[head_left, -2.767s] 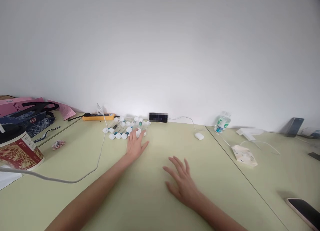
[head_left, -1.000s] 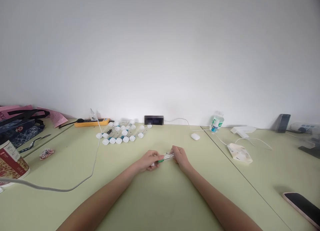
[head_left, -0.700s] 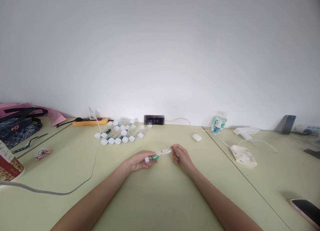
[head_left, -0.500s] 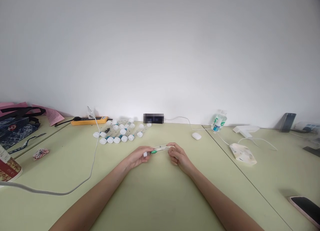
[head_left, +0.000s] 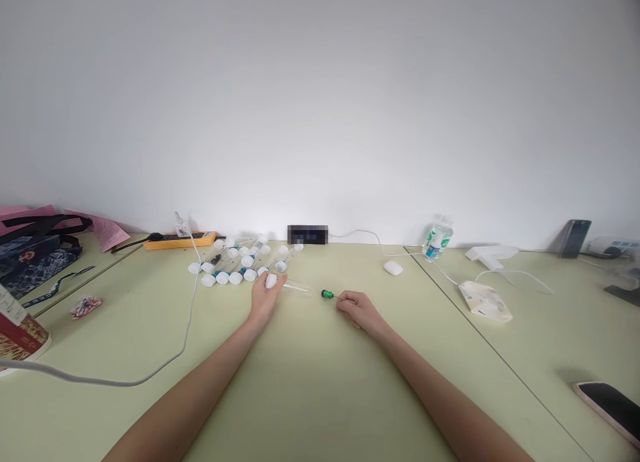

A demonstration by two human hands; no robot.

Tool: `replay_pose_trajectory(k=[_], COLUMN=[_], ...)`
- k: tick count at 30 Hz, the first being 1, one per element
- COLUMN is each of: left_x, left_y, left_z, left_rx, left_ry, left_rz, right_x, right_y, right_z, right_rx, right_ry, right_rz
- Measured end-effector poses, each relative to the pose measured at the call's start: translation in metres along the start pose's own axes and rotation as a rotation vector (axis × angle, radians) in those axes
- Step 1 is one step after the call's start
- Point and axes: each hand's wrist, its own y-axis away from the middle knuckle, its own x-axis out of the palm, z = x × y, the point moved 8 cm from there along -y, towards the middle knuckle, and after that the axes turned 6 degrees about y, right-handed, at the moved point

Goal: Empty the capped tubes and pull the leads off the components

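Note:
My left hand (head_left: 265,294) is closed around a clear tube (head_left: 299,287) with a white end (head_left: 271,281); the tube points right, towards my other hand. Pinched between the fingers of my right hand (head_left: 359,309) is a small rod-like piece with a green head (head_left: 327,294) and a thin shaft. The green head faces the tube's far end, with a short gap between them. Just beyond my left hand lies a group of white-capped clear tubes (head_left: 235,277), several with blue parts inside.
A white cable (head_left: 186,335) loops across the left side from an orange power strip (head_left: 180,241). Against the wall stands a dark display (head_left: 307,235). To the right are a white earbud case (head_left: 393,267), a clear bottle (head_left: 438,241), a white packet (head_left: 485,301) and a phone (head_left: 610,412).
The green-headed piece, earlier in or against the tube, is now apart from it in my right hand. My left hand has moved up and left with the tube.

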Motion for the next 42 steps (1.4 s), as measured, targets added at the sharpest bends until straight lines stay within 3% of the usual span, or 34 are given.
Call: replay_pose_trajectory(k=[7, 12, 14, 18, 21, 24, 28, 30, 35, 37, 40, 42], left_x=[-0.015, -0.027, -0.024, -0.004, 0.011, 0.023, 0.031, 0.032, 0.033, 0.035, 0.039, 0.043], left_y=[0.001, -0.008, -0.009, -0.008, -0.005, -0.002, 0.001, 0.001, -0.001, -0.001, -0.002, -0.003], left_z=[-0.019, -0.016, -0.015, -0.008, -0.001, 0.0, 0.0, 0.002, 0.007, 0.008, 0.004, 0.001], left_rx=[0.242, 0.265, 0.278, 0.295, 0.293, 0.338, 0.429, 0.454, 0.479, 0.498, 0.565, 0.605], left_ry=[-0.106, -0.14, -0.15, -0.184, -0.206, -0.264, -0.414, -0.472, -0.561, -0.616, -0.789, -0.924], left_rz=[-0.122, -0.181, -0.143, 0.027, 0.152, 0.267, 0.317, 0.314, 0.301, 0.306, 0.275, 0.239], right_x=[-0.008, -0.021, -0.033, -0.059, -0.065, -0.07, -0.075, -0.066, -0.01, -0.001, -0.004, -0.003], right_y=[0.001, 0.005, 0.002, 0.0, -0.001, 0.001, 0.013, 0.018, 0.014, 0.008, -0.002, -0.006], right_z=[0.011, 0.011, 0.001, -0.035, -0.053, -0.054, -0.031, -0.011, 0.013, 0.009, -0.007, -0.015], right_rx=[-0.132, -0.246, -0.187, 0.04, 0.112, 0.123, 0.061, -0.053, -0.244, -0.203, -0.019, 0.041], right_ry=[0.177, 0.251, 0.157, -0.076, -0.098, -0.077, 0.023, 0.138, 0.339, 0.431, 0.6, 0.676], right_rz=[-0.072, -0.039, -0.13, -0.459, -0.564, -0.62, -0.703, -0.655, -0.28, -0.266, -0.309, -0.259])
